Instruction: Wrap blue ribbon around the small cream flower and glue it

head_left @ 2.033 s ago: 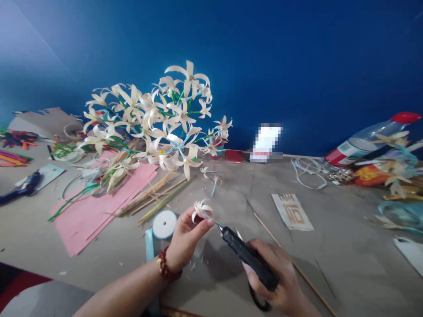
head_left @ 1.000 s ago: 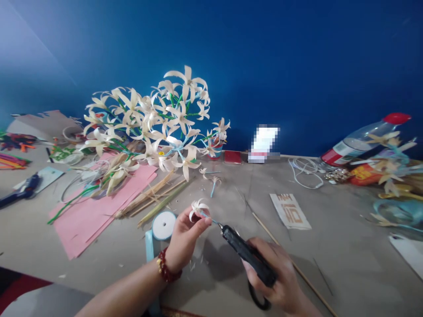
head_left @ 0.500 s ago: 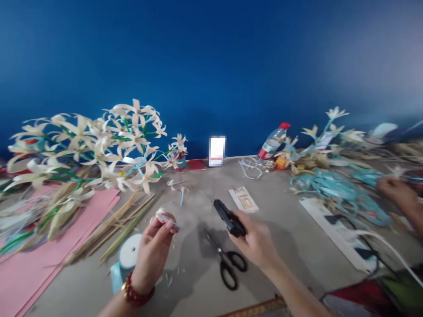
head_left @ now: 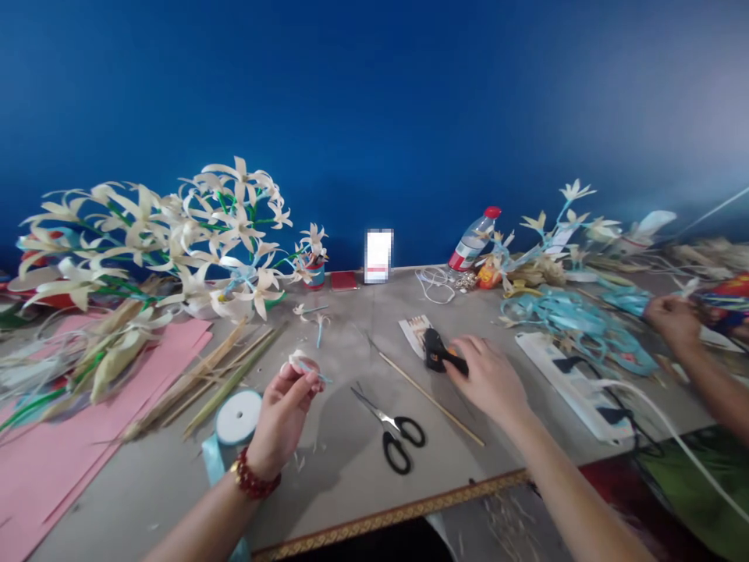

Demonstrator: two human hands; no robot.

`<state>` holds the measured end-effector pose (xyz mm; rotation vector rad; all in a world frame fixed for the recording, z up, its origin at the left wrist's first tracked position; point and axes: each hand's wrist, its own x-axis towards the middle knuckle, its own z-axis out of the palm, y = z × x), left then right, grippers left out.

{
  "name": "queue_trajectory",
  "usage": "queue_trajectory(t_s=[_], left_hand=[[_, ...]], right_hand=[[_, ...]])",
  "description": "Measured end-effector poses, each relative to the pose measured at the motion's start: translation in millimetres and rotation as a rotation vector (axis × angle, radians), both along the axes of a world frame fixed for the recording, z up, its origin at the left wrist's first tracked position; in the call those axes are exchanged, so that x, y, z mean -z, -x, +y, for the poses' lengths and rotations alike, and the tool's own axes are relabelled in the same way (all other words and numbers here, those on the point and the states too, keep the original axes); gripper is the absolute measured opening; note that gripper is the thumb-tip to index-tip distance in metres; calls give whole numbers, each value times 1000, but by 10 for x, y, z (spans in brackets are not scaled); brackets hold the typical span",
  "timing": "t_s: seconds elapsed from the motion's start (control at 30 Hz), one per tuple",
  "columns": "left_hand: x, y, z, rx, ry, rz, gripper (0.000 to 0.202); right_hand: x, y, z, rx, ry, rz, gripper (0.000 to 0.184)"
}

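Observation:
My left hand (head_left: 282, 417) is closed in a pinch on a small cream paper flower (head_left: 303, 364) with a light blue stem, held above the table. My right hand (head_left: 488, 381) reaches forward and grips the black glue gun (head_left: 438, 353), which rests on the table by a printed card (head_left: 414, 331). Black-handled scissors (head_left: 391, 433) lie between my two hands. A roll of pale blue ribbon (head_left: 238, 417) sits just left of my left wrist.
A big bunch of cream flowers (head_left: 175, 234) on green stems and pink paper sheets (head_left: 70, 406) fill the left. A thin stick (head_left: 430, 398), white power strip (head_left: 576, 382), blue ribbon tangle (head_left: 576, 320), plastic bottle (head_left: 473, 246) lie right. Another person's hand (head_left: 672, 320) works far right.
The view has swung right. My right hand carried the glue gun away from the flower and lowered it onto the table. The left hand still holds the flower.

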<state>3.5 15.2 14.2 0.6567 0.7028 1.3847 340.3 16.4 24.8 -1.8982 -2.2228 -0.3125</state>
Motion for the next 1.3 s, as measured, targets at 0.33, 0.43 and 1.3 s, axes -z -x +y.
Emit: queue_trajectory(t_s=[0.33, 0.43, 1.3], left_hand=[[30, -27, -8, -2, -13, 16, 17], [41, -21, -6, -1, -13, 22, 16], [4, -24, 39, -204, 36, 97, 19]], right_hand=[[242, 334, -218, -175, 193, 240, 19], [222, 325, -155, -145, 203, 410, 18], [-114, 962, 52, -755, -255, 216, 26]])
